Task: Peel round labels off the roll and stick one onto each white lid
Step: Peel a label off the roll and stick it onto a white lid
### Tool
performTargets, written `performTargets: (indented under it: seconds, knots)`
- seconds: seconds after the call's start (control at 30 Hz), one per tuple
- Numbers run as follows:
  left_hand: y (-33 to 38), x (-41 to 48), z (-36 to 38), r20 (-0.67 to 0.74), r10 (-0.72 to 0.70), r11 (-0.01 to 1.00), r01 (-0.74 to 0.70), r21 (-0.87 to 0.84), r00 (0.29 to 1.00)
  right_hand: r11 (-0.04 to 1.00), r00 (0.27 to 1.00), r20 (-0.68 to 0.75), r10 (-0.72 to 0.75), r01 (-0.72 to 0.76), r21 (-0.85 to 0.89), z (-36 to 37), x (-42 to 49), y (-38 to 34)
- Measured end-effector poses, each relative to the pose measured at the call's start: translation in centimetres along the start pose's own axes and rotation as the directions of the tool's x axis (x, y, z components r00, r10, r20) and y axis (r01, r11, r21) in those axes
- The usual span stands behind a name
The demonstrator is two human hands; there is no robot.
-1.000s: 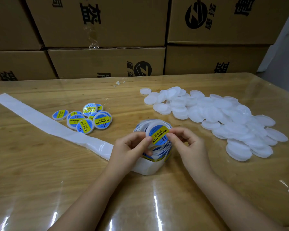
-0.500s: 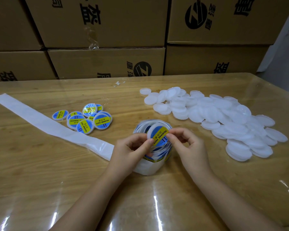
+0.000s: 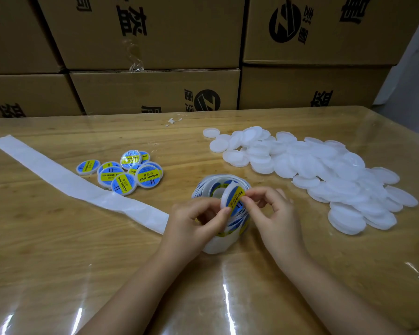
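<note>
Both my left hand (image 3: 191, 223) and right hand (image 3: 273, 213) pinched the lid (image 3: 226, 193), tilted on edge over the roll (image 3: 215, 243) near the bench's (image 3: 58, 250) front middle. The labelled lids (image 3: 121, 172), its likely destination, lay leftward, nearer my left hand.

Label roll (image 3: 213, 183) partly hidden behind left hand (image 3: 196, 223), cardboard boxes (image 3: 155, 32) cut by top edge

Labelled lids (image 3: 148, 176) read "SOLDERING PASTE" and "II".
</note>
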State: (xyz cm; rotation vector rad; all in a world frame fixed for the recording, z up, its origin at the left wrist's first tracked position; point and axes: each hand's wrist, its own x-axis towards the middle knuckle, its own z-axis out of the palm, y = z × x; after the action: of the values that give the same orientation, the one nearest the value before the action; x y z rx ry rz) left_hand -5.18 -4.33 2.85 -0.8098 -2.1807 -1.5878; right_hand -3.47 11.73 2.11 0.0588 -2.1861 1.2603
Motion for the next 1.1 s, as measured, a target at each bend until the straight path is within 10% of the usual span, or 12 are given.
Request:
performTargets:
  seconds: [0.47, 1.1]
  knots:
    - [0.0, 0.8, -0.8, 0.051, -0.432, 0.773, 0.399, -0.494, 0.900, 0.963, 0.968, -0.100, -0.229, 0.210, -0.171, -0.9, 0.5, -0.2]
    - [-0.2, 0.7, -0.6, 0.136, -0.418, 0.724, 0.420, -0.547, 0.898, 0.844, 0.863, 0.064, -0.500, 0.503, -0.189, -0.1, -0.8, -1.1]
